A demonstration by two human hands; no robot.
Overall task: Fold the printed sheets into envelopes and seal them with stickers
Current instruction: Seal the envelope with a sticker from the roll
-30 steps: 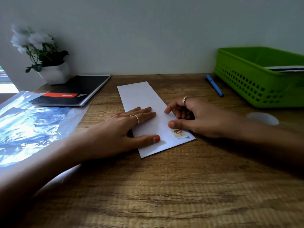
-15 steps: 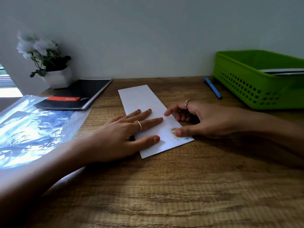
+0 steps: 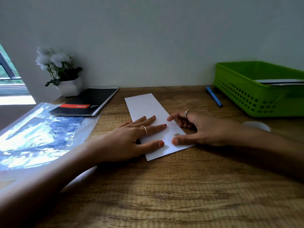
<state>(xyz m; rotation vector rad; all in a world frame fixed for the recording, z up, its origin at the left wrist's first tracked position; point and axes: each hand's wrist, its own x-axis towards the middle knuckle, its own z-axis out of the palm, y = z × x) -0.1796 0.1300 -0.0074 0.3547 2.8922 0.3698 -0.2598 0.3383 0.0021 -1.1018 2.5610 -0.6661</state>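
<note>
A folded white envelope (image 3: pixel 148 106) lies slanted on the wooden table (image 3: pixel 181 186). A small printed sticker (image 3: pixel 177 134) sits near its right edge, at the near end. My left hand (image 3: pixel 130 140) lies flat on the envelope's near half with straight, spread fingers, holding it down. My right hand (image 3: pixel 205 129) comes in from the right. Its thumb presses the paper just below the sticker and its index fingertip touches the envelope's right edge. The other fingers curl loosely underneath.
A green perforated basket (image 3: pixel 243 96) holding papers stands at the back right, with a blue pen (image 3: pixel 213 98) beside it. A black notebook (image 3: pixel 88 101), a potted white flower (image 3: pixel 69 86) and a shiny plastic sleeve (image 3: pixel 37 134) are at the left. A white round object (image 3: pixel 258 125) lies behind my right wrist.
My right thumb has slid over the sticker toward me and now rests just below it. My left hand has stayed flat on the envelope. The view has tilted slightly.
</note>
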